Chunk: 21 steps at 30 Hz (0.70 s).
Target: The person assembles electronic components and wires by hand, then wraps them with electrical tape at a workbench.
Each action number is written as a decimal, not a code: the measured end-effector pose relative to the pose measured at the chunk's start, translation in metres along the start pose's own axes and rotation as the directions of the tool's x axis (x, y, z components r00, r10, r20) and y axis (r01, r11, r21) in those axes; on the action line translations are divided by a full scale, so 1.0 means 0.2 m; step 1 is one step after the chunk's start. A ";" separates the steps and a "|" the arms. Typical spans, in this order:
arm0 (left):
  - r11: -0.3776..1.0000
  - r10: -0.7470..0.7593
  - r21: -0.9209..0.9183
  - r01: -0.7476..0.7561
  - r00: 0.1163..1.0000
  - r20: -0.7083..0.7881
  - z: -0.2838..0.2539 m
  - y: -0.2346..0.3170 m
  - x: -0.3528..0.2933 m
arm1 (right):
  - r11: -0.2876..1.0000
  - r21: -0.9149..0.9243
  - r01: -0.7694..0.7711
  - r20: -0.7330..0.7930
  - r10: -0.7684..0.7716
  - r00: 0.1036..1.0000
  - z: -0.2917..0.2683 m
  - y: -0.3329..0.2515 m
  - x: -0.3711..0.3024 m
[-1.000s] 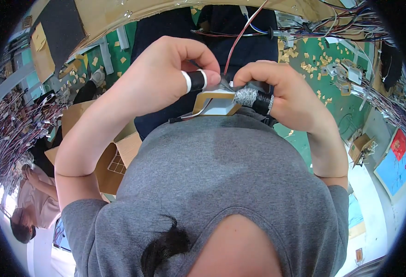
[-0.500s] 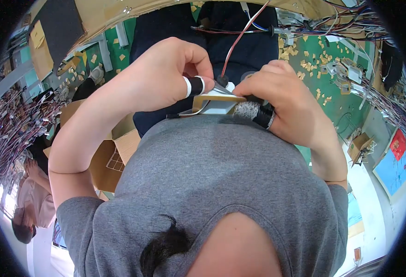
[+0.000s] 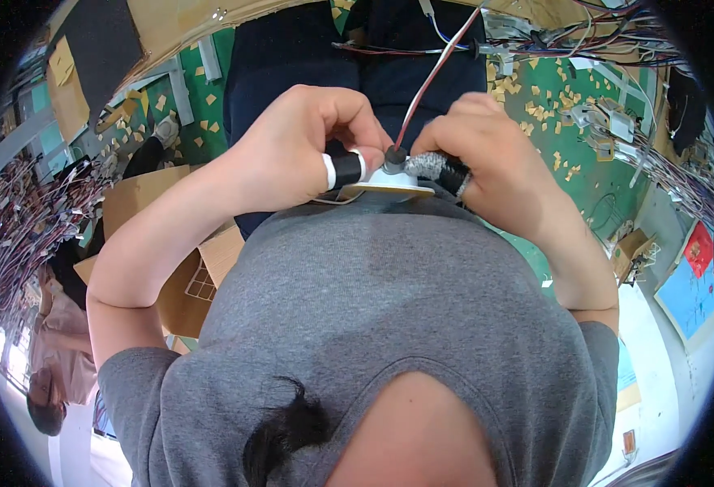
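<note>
Close against my grey shirt is a white, dome-like part [image 3: 393, 180] with a flat, tan-edged base. A black collar [image 3: 395, 154] tops it, and a red, white and dark cable [image 3: 424, 96] rises from there. My left hand [image 3: 304, 150] pinches at the part's left side; black and white tape wraps its thumb. From the right, my right hand [image 3: 507, 162] is closed with curled fingers, its thumb in a grey knit cover and black tape, pressed against the part beside the collar. The fingertips of both hands are partly hidden behind the collar and thumbs.
Bundled wires with white connectors [image 3: 617, 122] hang at the right, and more wires [image 3: 28, 219] fill the left. An open cardboard box [image 3: 170, 276] stands at my left. Tan scraps litter the green floor [image 3: 527, 122]. Another person [image 3: 61, 341] sits at the far left.
The white part has tipped so its domed side and collar show above the base. My right hand has shifted slightly left. A grey pointed piece between the fingers no longer shows.
</note>
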State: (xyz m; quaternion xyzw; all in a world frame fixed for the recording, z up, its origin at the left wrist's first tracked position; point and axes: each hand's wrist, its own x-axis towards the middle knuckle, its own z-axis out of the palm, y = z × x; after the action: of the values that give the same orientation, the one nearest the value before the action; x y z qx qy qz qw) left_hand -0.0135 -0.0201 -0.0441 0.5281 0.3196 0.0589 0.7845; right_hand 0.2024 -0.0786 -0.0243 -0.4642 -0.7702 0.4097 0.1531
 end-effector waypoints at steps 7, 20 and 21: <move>0.978 -0.013 -0.209 0.010 1.000 -0.009 -0.05 0.01 0.00 | 0.964 -0.150 0.221 -0.164 -0.245 0.956 0.04 0.08 0.11; 0.763 0.175 -0.456 -0.459 0.825 -0.537 0.05 0.00 0.08 | 0.665 0.721 -0.195 -0.155 0.428 0.890 -0.01 -0.02 0.15; 0.757 0.221 -0.402 -0.516 0.780 -0.585 0.06 0.00 0.09 | 0.675 0.709 -0.203 -0.153 0.429 0.890 -0.04 -0.04 0.15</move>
State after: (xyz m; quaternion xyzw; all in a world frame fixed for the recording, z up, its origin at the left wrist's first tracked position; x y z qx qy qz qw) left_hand 0.0087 -0.0223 -0.0496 0.3039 0.3678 0.4416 0.7599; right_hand 0.1861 -0.0513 -0.0172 -0.5617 -0.4407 0.6037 0.3546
